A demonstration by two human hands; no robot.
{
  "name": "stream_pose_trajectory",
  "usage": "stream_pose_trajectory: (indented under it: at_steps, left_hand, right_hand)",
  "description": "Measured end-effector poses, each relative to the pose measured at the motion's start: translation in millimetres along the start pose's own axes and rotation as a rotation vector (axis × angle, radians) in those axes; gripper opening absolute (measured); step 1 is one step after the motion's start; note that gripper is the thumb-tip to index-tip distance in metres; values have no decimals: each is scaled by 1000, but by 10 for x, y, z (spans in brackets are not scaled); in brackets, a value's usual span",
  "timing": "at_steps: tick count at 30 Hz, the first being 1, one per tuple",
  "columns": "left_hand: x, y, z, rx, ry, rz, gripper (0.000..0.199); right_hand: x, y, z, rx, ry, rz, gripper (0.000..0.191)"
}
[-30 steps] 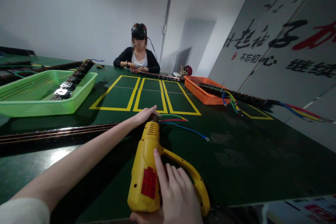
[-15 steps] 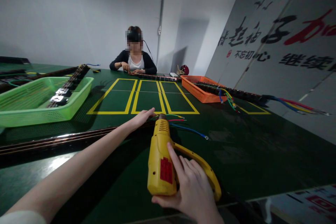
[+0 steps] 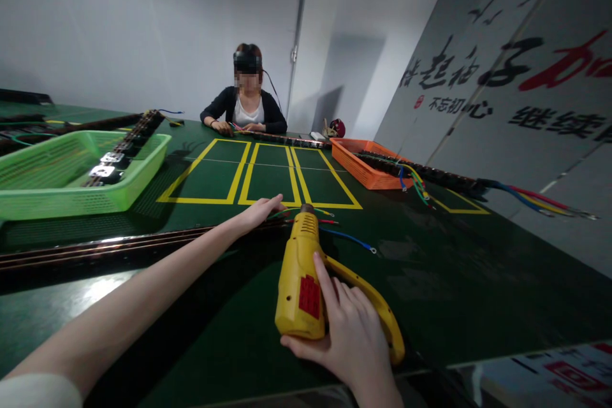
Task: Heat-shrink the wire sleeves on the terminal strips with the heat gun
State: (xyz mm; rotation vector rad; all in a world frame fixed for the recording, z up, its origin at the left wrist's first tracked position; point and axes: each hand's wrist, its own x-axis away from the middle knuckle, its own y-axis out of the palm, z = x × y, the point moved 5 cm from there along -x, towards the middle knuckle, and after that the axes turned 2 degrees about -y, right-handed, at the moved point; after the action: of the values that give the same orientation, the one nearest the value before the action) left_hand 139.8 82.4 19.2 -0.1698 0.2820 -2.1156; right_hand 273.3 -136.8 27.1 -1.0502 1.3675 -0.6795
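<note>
A yellow heat gun (image 3: 299,274) with a red panel is gripped in my right hand (image 3: 351,331), fingers on its handle and thumb below its rear end. Its nozzle points away from me toward the wire ends. My left hand (image 3: 258,213) reaches forward and is closed around the wire end of a long dark busbar-like strip (image 3: 143,247), though its fingertips are partly hidden. Green, red and blue wires come out to the right of that hand; the blue wire (image 3: 349,237) ends in a ring terminal.
A green basket (image 3: 143,178) at left and an orange basket (image 3: 366,172) at right each hold similar strips. Yellow tape rectangles (image 3: 270,201) mark the green table (image 3: 478,287). Across it sits a person (image 3: 246,102) with hands at another strip.
The heat gun has shifted slightly right in my right hand, its nozzle now a little right of before. My left hand stays at the wires. The view has shifted slightly.
</note>
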Motion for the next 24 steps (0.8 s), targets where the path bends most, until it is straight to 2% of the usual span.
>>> stream_pose_trajectory:
  at_steps: [4, 9, 11, 14, 17, 24]
  left_hand:
    - [-19, -16, -6, 12, 14, 25, 71]
    - [-22, -34, 8, -16, 25, 74, 70]
    - [-12, -32, 38, -26, 39, 91, 69]
    - [6, -9, 46, 6, -23, 82, 69]
    - [21, 17, 38, 48, -81, 45, 67]
    - [44, -3, 52, 36, -66, 60, 64]
  right_hand:
    - [21, 13, -112, -11, -25, 17, 118]
    - [61, -1, -324, -13, -93, -25, 121]
    - [70, -34, -409, -7, -139, -4, 121]
    - [70, -79, -506, 2, -208, 51, 119]
    - [67, -97, -548, 9, -235, 87, 116]
    - [96, -115, -519, 14, -223, 92, 123]
